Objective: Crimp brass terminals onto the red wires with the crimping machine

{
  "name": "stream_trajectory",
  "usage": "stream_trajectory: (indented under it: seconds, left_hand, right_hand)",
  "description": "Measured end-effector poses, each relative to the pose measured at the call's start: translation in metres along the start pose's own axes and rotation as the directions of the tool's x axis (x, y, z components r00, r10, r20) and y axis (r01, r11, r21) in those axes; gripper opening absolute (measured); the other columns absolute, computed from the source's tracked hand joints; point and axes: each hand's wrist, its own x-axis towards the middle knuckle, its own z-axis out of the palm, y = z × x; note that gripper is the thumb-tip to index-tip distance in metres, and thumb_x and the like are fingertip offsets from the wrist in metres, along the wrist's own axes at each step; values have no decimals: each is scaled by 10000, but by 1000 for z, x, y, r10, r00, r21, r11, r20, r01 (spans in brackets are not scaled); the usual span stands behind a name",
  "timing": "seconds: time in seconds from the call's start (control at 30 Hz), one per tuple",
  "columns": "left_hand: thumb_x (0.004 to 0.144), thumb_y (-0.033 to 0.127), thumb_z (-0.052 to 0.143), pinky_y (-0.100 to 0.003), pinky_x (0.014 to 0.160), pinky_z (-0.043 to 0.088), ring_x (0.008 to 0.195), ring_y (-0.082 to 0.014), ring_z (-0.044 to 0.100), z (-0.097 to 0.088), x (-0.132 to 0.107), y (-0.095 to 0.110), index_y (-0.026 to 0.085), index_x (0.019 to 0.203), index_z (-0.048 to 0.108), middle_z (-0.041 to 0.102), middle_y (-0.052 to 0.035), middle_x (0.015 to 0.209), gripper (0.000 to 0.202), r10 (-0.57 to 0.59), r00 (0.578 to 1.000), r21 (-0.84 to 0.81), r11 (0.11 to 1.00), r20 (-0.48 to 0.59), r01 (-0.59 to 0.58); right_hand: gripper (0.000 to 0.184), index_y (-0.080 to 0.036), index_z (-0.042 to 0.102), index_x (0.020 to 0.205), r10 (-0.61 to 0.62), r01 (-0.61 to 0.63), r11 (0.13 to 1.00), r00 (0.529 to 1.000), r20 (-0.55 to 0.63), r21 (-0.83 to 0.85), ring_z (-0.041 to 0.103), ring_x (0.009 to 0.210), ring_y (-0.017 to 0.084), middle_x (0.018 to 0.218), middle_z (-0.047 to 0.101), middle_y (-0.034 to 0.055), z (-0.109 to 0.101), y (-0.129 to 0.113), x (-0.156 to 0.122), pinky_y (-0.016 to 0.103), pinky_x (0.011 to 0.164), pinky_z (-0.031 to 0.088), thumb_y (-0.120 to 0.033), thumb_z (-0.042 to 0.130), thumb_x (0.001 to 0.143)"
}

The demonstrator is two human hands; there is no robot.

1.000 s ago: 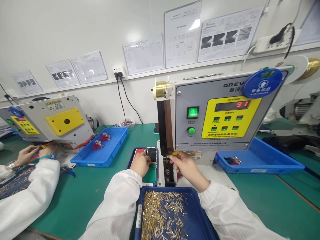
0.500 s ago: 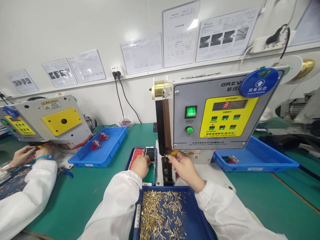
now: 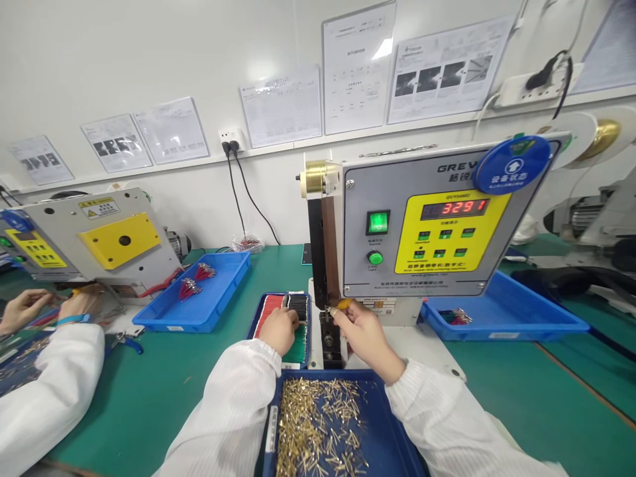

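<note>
My left hand (image 3: 279, 329) rests over a small blue tray (image 3: 258, 307) of short red, black and green wires (image 3: 273, 305). Its fingers are curled together at the black wires, and what they pinch is hidden. At the front of the crimping machine (image 3: 365, 252), my right hand (image 3: 366, 330) is closed in a pinch beside the black crimping head (image 3: 328, 338). A yellow cover (image 3: 344, 303) shows at its index finger; the small piece at the fingertips is too small to name. Below both hands, a dark blue tray (image 3: 385, 424) holds many loose gold-coloured metal pins (image 3: 305, 421).
A blue bin (image 3: 527, 328) with bundled wires stands at the right, another blue bin (image 3: 218, 305) at the left. A co-worker's hands (image 3: 74, 305) are at a second machine (image 3: 99, 245). Blue-handled pliers (image 3: 130, 342) lie on the green table (image 3: 149, 397).
The machine's display goes from a partial "3" to "3291". My hands stay in almost the same places. At the left, the co-worker's hands have shifted slightly.
</note>
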Motion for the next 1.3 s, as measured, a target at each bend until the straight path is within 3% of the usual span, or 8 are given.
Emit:
stream_trajectory:
  seconds: [0.13, 0.23, 0.33, 0.4, 0.63, 0.77, 0.97, 1.3]
  left_hand:
    - [864, 128, 483, -323, 785, 419, 879, -215, 577, 0, 0, 3, 163, 772, 611, 636, -90, 849, 161, -4, 999, -7, 1000, -49, 3]
    - [890, 131, 452, -317, 794, 434, 876, -198, 566, -2, -1, 10, 164, 828, 598, 628, -75, 869, 162, 48, 979, -45, 997, -196, -58]
    - [921, 167, 429, -306, 799, 457, 882, -182, 566, -4, -6, 20, 176, 886, 600, 622, -62, 890, 174, 190, 889, -81, 966, -418, -244]
    - [935, 199, 425, -294, 805, 470, 896, -171, 578, -6, -11, 26, 188, 919, 607, 627, -59, 913, 183, 252, 826, -85, 937, -504, -338]
    - [936, 185, 432, -251, 753, 495, 850, -140, 609, -8, -18, 35, 197, 965, 621, 646, -53, 916, 192, 312, 717, -54, 897, -624, -438]
    - [921, 146, 447, -270, 748, 499, 852, -151, 599, -7, -17, 35, 191, 945, 618, 644, -54, 898, 179, 348, 655, 0, 883, -671, -469]
    - [917, 124, 439, -277, 731, 494, 847, -158, 581, -6, -17, 34, 187, 944, 616, 633, -58, 882, 189, 379, 633, 30, 871, -674, -490]
    - [921, 136, 430, -286, 738, 500, 855, -163, 586, -7, -17, 35, 186, 953, 628, 640, -63, 904, 207, 377, 666, 8, 873, -644, -487]
  right_hand:
    - [242, -237, 471, 690, 25, -24, 1000, 1000, -18, 16, 490, 478, 145, 596, 580, -18, 1, 2, 0, 267, 463, 372, -434, 528, 819]
    - [240, -238, 464, 681, 51, -49, 998, 998, -32, 44, 487, 468, 144, 570, 563, -25, 2, 2, 0, 265, 453, 370, -425, 530, 816]
    - [218, -237, 477, 692, 52, -51, 996, 999, -8, 78, 492, 469, 144, 573, 565, -25, 2, 2, 1, 268, 452, 376, -408, 532, 816]
    - [193, -235, 495, 712, 41, -43, 994, 999, 14, 102, 496, 471, 142, 605, 586, -21, 1, 2, 1, 269, 454, 380, -394, 533, 814]
    - [180, -226, 524, 725, 48, -53, 989, 998, 34, 136, 486, 458, 130, 615, 597, -19, 0, -1, 1, 253, 424, 366, -389, 551, 797]
    - [208, -216, 519, 714, 115, -122, 970, 992, 46, 212, 439, 408, 103, 606, 591, -25, -1, -5, 3, 241, 385, 343, -407, 584, 764]
    - [245, -217, 483, 673, 218, -223, 901, 974, 58, 372, 386, 353, 82, 502, 541, -51, -1, -7, 5, 226, 360, 300, -421, 609, 724]
    - [252, -215, 499, 704, 189, -206, 937, 978, 87, 280, 399, 370, 84, 530, 535, -56, -2, -12, 3, 222, 354, 329, -446, 598, 709]
